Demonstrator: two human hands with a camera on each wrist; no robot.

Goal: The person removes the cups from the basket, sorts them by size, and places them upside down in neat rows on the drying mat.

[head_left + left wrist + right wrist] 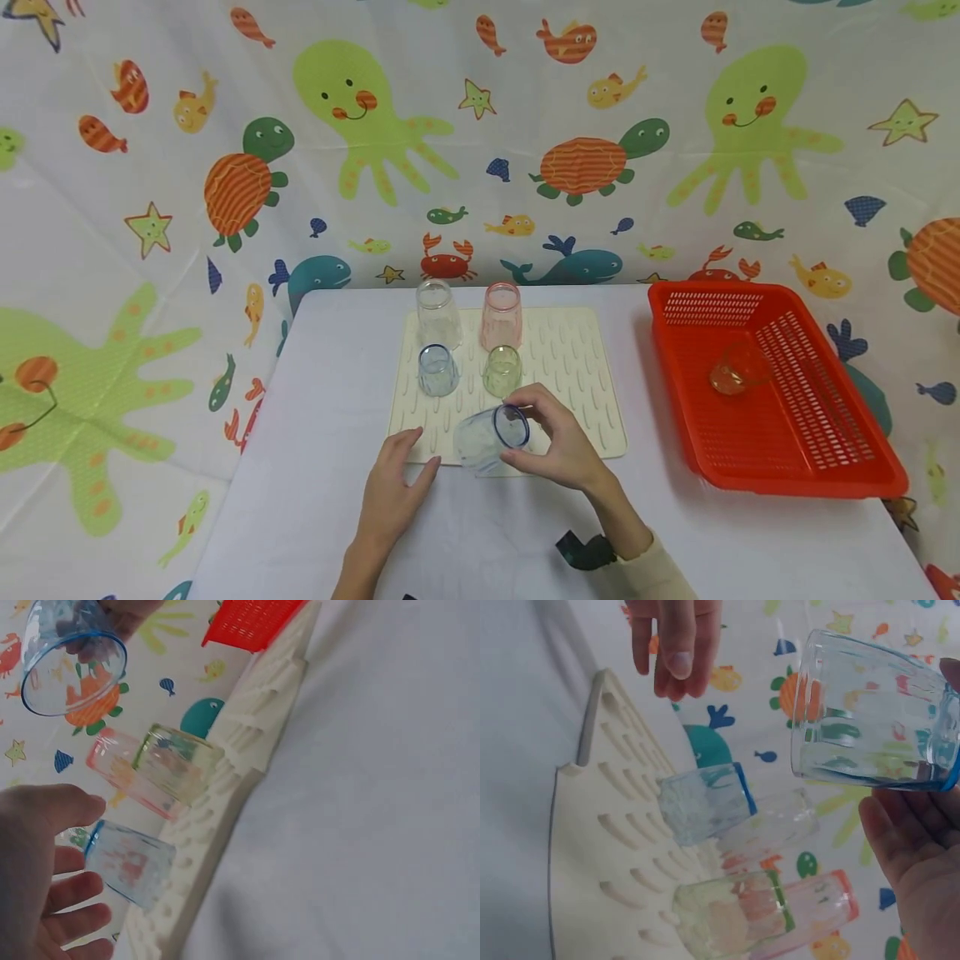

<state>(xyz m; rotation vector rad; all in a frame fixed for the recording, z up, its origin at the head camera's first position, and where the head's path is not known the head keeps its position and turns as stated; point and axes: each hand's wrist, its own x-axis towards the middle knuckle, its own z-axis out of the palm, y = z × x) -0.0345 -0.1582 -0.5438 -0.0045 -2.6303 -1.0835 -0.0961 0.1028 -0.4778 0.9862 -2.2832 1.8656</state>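
Observation:
My right hand [558, 446] grips a clear drinking glass [476, 442] with a blue rim, thumb and fingers at the rim end. The glass is tipped on its side above the front of the cream ridged drying mat [573, 375], its base pointing left. To its left, my left hand [393, 483] is held apart from it with thumb and fingers spread, nothing in it. Behind them on the mat stand a small blue glass [438, 372], a small green glass [502, 375], a tall clear glass [437, 317] and a tall pink glass [501, 321].
A red plastic basket [795, 479] with slotted walls stands at the right side of the white table [315, 400]. Inside it lies an amber-tinted glass [731, 377]. A curtain [420, 117] printed with sea animals hangs behind and to the left.

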